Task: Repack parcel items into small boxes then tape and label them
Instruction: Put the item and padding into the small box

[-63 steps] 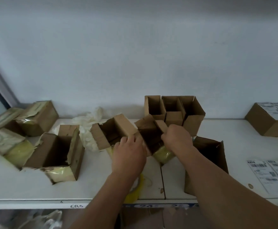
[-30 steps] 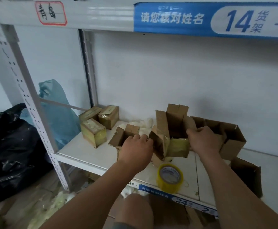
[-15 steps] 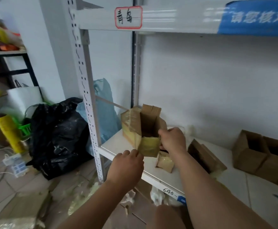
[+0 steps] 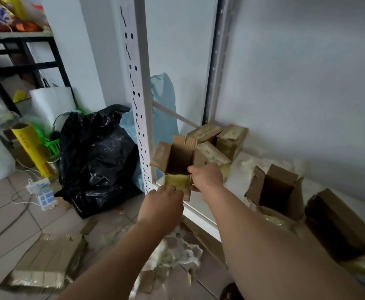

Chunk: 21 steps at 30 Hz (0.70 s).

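Head view. The right hand (image 4: 206, 177) reaches forward with the arm extended and grips the near right edge of a small open box (image 4: 175, 163), fingers curled over its rim. The left hand (image 4: 161, 205) is stretched out just below the box, knuckles up and fingers bent toward the box's yellow-taped lower front; whether it touches or grips the box cannot be told. The box is held upright with its flaps (image 4: 161, 153) standing open, at the left front corner of a white shelf (image 4: 203, 210), beside the perforated white upright (image 4: 137, 87).

Behind the box, three taped boxes (image 4: 231, 140) sit in the shelf's back corner against the pale wall (image 4: 296, 72). To the right on the shelf stand another open box (image 4: 274, 190) and a dark box (image 4: 339, 224) lying on its side, with crumpled white wrapping (image 4: 264, 162) between them and the wall.

On the tiled floor (image 4: 14, 213), left of the upright, lie a black bag (image 4: 97, 156), a blue bag (image 4: 163, 111), a yellow roll (image 4: 31, 148), a power strip (image 4: 40, 192), a flattened carton (image 4: 47, 263) and torn plastic scraps (image 4: 177, 250).
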Tool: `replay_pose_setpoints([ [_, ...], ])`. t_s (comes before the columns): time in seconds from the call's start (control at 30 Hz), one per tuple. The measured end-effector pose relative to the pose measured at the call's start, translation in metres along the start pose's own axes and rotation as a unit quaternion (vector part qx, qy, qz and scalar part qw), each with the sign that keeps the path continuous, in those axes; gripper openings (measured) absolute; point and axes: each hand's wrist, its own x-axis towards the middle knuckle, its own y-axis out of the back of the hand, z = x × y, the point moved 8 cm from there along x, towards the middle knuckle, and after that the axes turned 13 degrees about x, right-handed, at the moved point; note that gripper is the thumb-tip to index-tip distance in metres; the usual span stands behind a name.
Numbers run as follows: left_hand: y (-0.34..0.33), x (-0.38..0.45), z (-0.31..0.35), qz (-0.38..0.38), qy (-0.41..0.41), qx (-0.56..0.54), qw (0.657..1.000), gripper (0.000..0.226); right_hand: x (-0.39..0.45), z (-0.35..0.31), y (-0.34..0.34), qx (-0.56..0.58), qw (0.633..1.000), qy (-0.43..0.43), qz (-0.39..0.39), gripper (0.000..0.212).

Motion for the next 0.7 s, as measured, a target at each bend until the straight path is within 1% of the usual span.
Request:
replay_pose_setpoints([
  [0.13,-0.026,0.019,-0.003,-0.041,0.001,0.006,0.999,0.023,0.013,0.009,-0.013,0.008,1.0,-0.02,0.004,0.062],
  [0.2,-0.033,0.027,-0.003,-0.051,0.001,0.006,0.999,0.024,0.019,0.014,-0.015,-0.011,1.0,-0.023,0.006,0.063],
  [0.33,-0.037,0.039,-0.001,-0.058,0.002,-0.005,0.998,0.027,0.016,0.022,-0.012,-0.023,0.999,-0.029,-0.016,0.052],
  [0.43,-0.03,0.042,0.005,-0.066,0.014,-0.001,0.998,0.028,0.006,0.019,0.003,-0.106,0.994,0.018,-0.036,0.038],
  [0.5,-0.018,0.041,0.016,-0.064,0.019,-0.009,0.998,0.027,-0.002,0.01,0.021,-0.175,0.982,0.059,-0.039,0.035],
  [0.6,0.011,0.043,0.041,-0.031,0.006,-0.021,0.999,0.024,-0.014,-0.015,0.054,-0.252,0.96,0.119,-0.02,0.033],
  [0.7,0.043,0.054,0.071,-0.003,-0.029,-0.009,1.0,0.019,-0.019,-0.045,0.096,-0.315,0.932,0.178,0.014,0.033],
])
